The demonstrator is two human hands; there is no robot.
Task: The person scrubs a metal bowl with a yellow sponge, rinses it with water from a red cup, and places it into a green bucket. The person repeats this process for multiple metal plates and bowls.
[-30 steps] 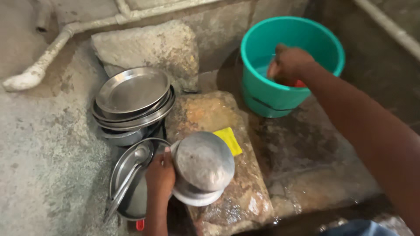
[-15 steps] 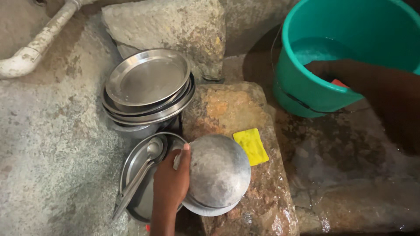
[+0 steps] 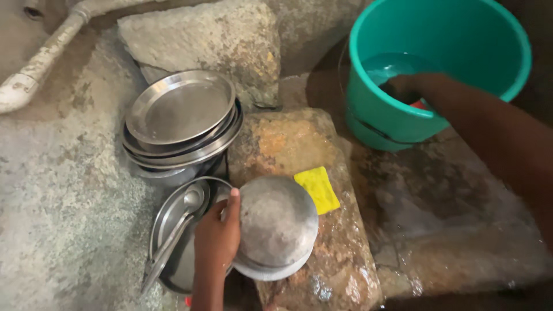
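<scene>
My left hand [image 3: 216,239] grips the rim of a round steel bowl [image 3: 275,227], held upside down over a wet brown stone slab [image 3: 299,150]. My right hand [image 3: 406,89] reaches down inside a teal plastic bucket [image 3: 455,34] holding water; its fingers are in shadow, next to a small red object at the bucket's edge. I cannot tell what that hand holds. A yellow scrub pad [image 3: 318,189] lies on the slab just right of the bowl.
A stack of steel plates [image 3: 181,118] stands at the left of the slab. Below it a steel plate with a ladle [image 3: 173,230] lies on the concrete. A large rock [image 3: 201,34] and a white pipe [image 3: 34,75] are behind.
My right hand has sunk deeper into the bucket, toward the water. The view has moved closer and shifted. My left hand still holds the bowl in the same place.
</scene>
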